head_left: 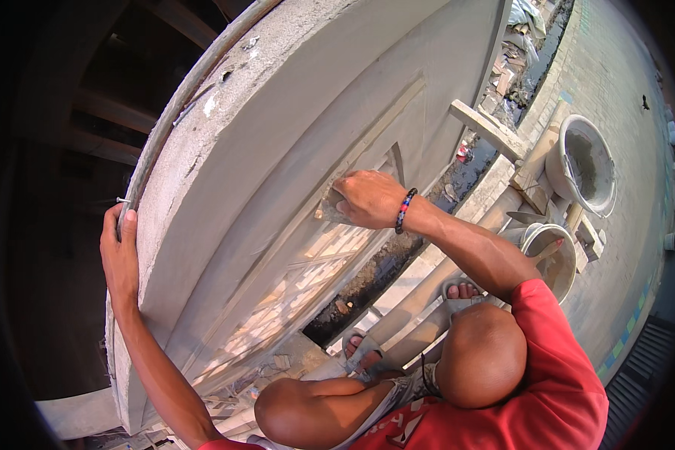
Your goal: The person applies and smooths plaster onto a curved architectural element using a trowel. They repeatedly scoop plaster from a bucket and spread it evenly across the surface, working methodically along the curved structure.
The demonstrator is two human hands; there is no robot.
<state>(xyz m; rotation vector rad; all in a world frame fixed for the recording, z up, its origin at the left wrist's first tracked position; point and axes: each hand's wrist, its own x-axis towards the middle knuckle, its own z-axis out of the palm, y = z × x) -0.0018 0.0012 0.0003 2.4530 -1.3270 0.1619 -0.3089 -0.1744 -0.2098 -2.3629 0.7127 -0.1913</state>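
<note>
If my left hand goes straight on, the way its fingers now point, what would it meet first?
Your left hand would probably meet the nail, which appears just ahead; with this single view, depth is unclear.

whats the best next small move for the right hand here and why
Perhaps a short, light slide of the right hand along the raised trim: the small piece in its fingers seems to rest against it, while the left hand at the top edge may lend balance, as the feet are on poles.
</note>
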